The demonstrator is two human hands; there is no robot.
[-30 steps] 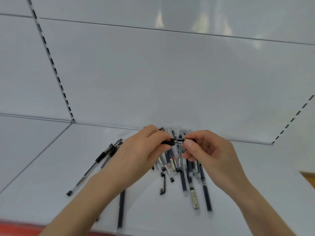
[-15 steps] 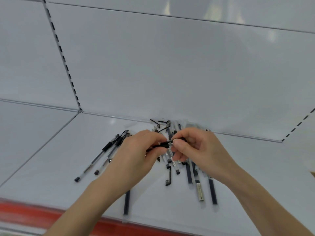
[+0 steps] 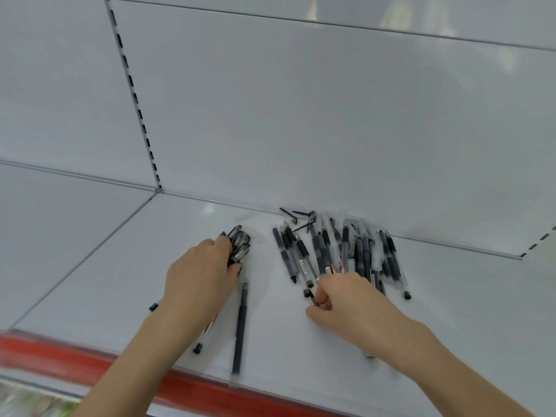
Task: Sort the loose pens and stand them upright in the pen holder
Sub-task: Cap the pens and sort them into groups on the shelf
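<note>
The left hand lies palm down, its fingers curled round a small bundle of black pens with clear caps. The capped ends poke out past the fingertips towards the back. A couple of pen ends show from under that wrist and forearm, though the rest of those pens is hidden.

Just to the right of that hand, a single long dark pen lies on its own, running from near the fingers out to the front lip.

The right hand is low over the surface with its thumb and fingers pinched together on one thin pen at the near edge of the big heap. How much of that pen it has hold of I cannot tell, since the fingers cover it.

The loose heap of black and clear plastic pens fans out beyond the right hand, well apart from the left bundle. Behind the heap, a few small black pen clips lie close to the rear edge.

All of it rests on a white metal shelf with a red strip along its front, a pale grey back panel and a slotted upright rising at the left.
</note>
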